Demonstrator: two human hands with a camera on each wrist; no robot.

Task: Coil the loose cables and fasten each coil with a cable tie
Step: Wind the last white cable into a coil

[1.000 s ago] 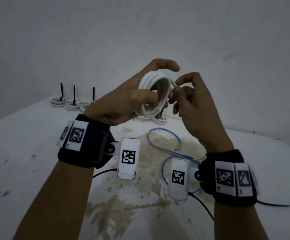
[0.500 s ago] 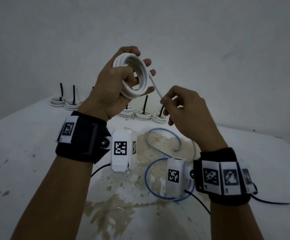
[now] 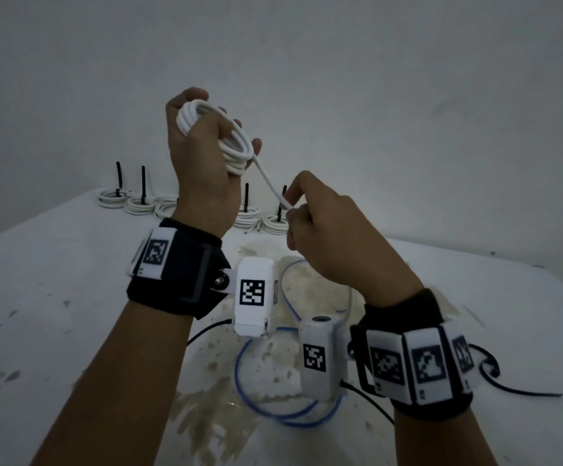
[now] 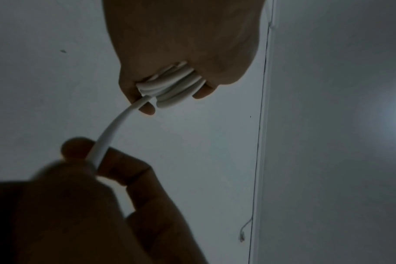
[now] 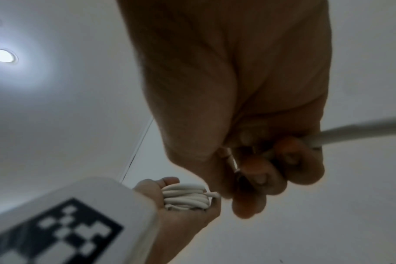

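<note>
The left hand has its fingers curled round a white cable wound into a coil, thumb across the loops, held up above the table. From the coil's lower edge a free length of the same cable runs down and right to the right hand, whose thumb and forefinger pinch it near its end while the other fingers curl in. Compared with half a second ago, the left hand has risen a little and turned so its back faces the head camera more, hiding part of the coil; the right hand sits in much the same place, and the stretch of cable between the hands looks about as long as before. A second ago the two hands were close together at the coil.

Below the wrists a blue cable lies in loose loops on the stained tabletop. Along the far edge stand finished coils, each with a black tie sticking up.
</note>
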